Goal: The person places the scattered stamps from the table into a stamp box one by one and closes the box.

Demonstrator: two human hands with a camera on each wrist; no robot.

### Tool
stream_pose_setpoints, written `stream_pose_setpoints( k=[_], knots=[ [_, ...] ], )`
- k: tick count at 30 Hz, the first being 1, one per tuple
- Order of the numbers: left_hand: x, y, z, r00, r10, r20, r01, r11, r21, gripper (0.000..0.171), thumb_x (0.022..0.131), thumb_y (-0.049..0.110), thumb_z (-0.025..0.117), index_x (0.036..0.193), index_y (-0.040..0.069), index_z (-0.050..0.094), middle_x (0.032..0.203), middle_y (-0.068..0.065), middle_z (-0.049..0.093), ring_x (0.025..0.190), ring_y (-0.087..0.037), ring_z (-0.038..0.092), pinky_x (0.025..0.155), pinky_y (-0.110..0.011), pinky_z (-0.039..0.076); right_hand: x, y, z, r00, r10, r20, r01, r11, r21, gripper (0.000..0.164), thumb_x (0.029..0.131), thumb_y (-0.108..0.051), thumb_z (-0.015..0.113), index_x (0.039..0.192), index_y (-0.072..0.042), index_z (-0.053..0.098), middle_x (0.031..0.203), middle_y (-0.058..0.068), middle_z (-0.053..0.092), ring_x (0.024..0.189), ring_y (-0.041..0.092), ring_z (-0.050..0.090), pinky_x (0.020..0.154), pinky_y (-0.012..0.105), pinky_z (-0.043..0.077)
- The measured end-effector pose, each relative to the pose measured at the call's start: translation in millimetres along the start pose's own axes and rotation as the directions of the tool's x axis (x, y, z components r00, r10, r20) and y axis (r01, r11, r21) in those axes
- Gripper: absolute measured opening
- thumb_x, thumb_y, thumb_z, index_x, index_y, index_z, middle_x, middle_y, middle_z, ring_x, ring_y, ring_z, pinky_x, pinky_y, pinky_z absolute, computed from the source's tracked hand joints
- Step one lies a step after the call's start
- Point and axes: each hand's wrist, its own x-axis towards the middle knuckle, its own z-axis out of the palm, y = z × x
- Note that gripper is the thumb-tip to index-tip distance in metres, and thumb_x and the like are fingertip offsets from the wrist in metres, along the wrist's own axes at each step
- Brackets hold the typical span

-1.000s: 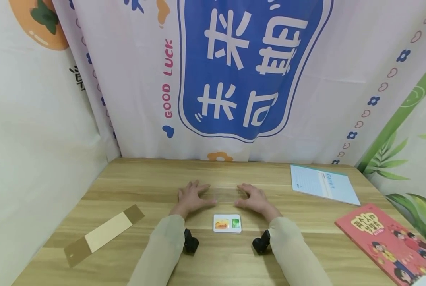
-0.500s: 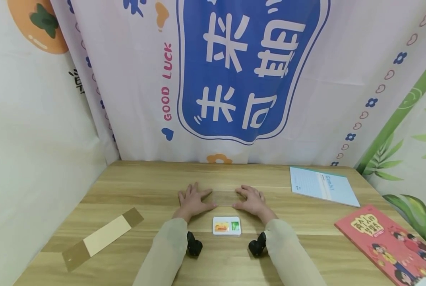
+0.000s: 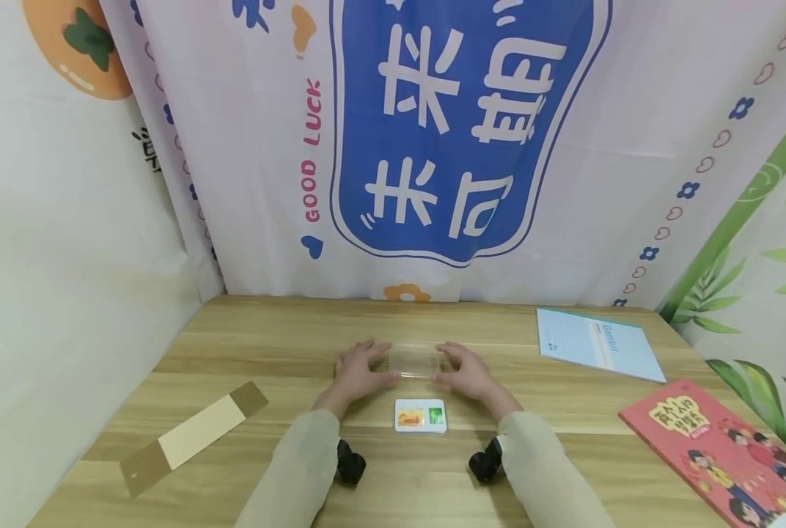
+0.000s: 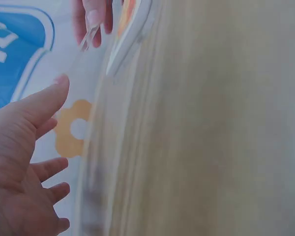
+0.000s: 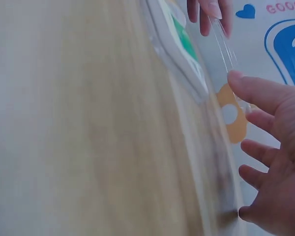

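A clear, thin rectangular plastic cover spans the gap between the two hands in the head view. My left hand pinches its left end between thumb and index finger, the other fingers spread loosely behind. At the opposite end my right hand pinches it the same way. The right wrist view shows the clear plastic cover running from one thumb to the other, close over the table. Nearer the body, between the forearms, lies a small white stack of rounded cards with an orange and a green picture on top.
A brown and cream strip lies at the left on the wooden table. At the right are a light blue notebook and a red picture book. A printed cloth hangs behind the table.
The clear plastic cover shows brighter edges and looks slightly raised between the hands. My left fingers have drawn in a little around its end. The card stack and books stay put.
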Motion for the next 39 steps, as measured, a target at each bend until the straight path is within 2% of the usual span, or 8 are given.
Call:
stream_pose_setpoints(
  k=[3, 6, 14, 19, 25, 28, 33, 39],
  knots=[
    [-6.1, 2.8, -1.9, 0.999, 0.035, -0.019, -0.035, 0.999, -0.026, 0.063, 0.073, 0.043, 0.064, 0.126, 0.015, 0.045, 0.133, -0.016, 0.031, 0.122, -0.038, 0.020, 0.093, -0.058, 0.001, -6, -3, 0, 1.000, -0.008, -0.007, 0.009, 0.996, 0.087, 0.064, 0.070, -0.022, 0.071, 0.126, -0.009, 0.044, 0.135, 0.014, 0.029, 0.122, 0.034, 0.024, 0.095, 0.051, 0.018],
    [-12.8, 3.9, -2.5, 0.998, 0.052, -0.034, -0.053, 0.998, -0.041, 0.063, 0.073, 0.041, 0.065, 0.127, 0.015, 0.045, 0.133, -0.015, 0.032, 0.122, -0.036, 0.021, 0.095, -0.056, 0.003, -14, -6, -2, 0.999, -0.038, -0.021, 0.040, 0.991, 0.126, 0.065, 0.069, -0.022, 0.072, 0.126, -0.008, 0.044, 0.135, 0.014, 0.029, 0.122, 0.034, 0.024, 0.095, 0.052, 0.018],
    [-39.4, 8.6, -1.3, 0.996, 0.074, -0.043, -0.079, 0.988, -0.131, 0.065, 0.071, 0.043, 0.066, 0.124, 0.011, 0.047, 0.134, -0.015, 0.031, 0.121, -0.037, 0.021, 0.093, -0.058, 0.010, -41, -11, -5, 0.995, -0.098, -0.017, 0.099, 0.989, 0.108, 0.066, 0.068, -0.028, 0.072, 0.124, -0.006, 0.045, 0.135, 0.012, 0.029, 0.123, 0.033, 0.021, 0.094, 0.055, 0.014],
    [-56.2, 9.5, 4.4, 0.991, 0.107, -0.078, -0.117, 0.983, -0.139, 0.064, 0.071, 0.044, 0.065, 0.123, 0.012, 0.049, 0.131, -0.016, 0.035, 0.119, -0.037, 0.025, 0.091, -0.059, 0.014, -54, -11, -2, 0.988, -0.150, -0.032, 0.152, 0.983, 0.105, 0.066, 0.067, -0.029, 0.073, 0.122, -0.003, 0.047, 0.133, 0.015, 0.033, 0.121, 0.035, 0.024, 0.093, 0.056, 0.016],
    [-68.2, 8.4, 12.1, 0.983, 0.144, -0.116, -0.161, 0.977, -0.143, 0.061, 0.070, 0.041, 0.068, 0.120, 0.009, 0.052, 0.127, -0.017, 0.039, 0.117, -0.036, 0.031, 0.092, -0.059, 0.007, -66, -5, 4, 0.986, -0.167, -0.021, 0.168, 0.974, 0.155, 0.065, 0.068, -0.027, 0.073, 0.121, 0.000, 0.048, 0.131, 0.018, 0.035, 0.120, 0.036, 0.026, 0.093, 0.055, 0.018],
    [-73.7, 7.9, 14.8, 0.983, 0.156, -0.102, -0.168, 0.978, -0.122, 0.064, 0.070, 0.045, 0.065, 0.120, 0.008, 0.051, 0.128, -0.018, 0.038, 0.118, -0.035, 0.029, 0.093, -0.059, 0.003, -69, -1, 8, 0.983, -0.178, -0.038, 0.182, 0.976, 0.117, 0.064, 0.067, -0.030, 0.073, 0.119, -0.001, 0.050, 0.128, 0.017, 0.038, 0.118, 0.036, 0.029, 0.094, 0.056, 0.013],
    [-79.2, 8.7, 16.8, 0.985, 0.155, -0.077, -0.158, 0.986, -0.044, 0.065, 0.069, 0.049, 0.063, 0.119, 0.008, 0.052, 0.128, -0.020, 0.037, 0.120, -0.036, 0.026, 0.093, -0.058, 0.003, -75, 2, 12, 0.980, -0.186, -0.068, 0.189, 0.982, 0.027, 0.061, 0.065, -0.031, 0.073, 0.116, -0.004, 0.053, 0.125, 0.016, 0.043, 0.116, 0.035, 0.033, 0.093, 0.058, -0.001],
    [-79.9, 9.4, 19.2, 0.984, 0.165, -0.068, -0.162, 0.986, 0.041, 0.061, 0.069, 0.048, 0.065, 0.117, 0.011, 0.054, 0.127, -0.020, 0.039, 0.119, -0.036, 0.027, 0.093, -0.058, 0.006, -78, 3, 13, 0.979, -0.186, -0.081, 0.188, 0.982, 0.013, 0.061, 0.063, -0.030, 0.075, 0.113, -0.004, 0.055, 0.123, 0.017, 0.045, 0.115, 0.035, 0.034, 0.094, 0.057, 0.000]
  ],
)
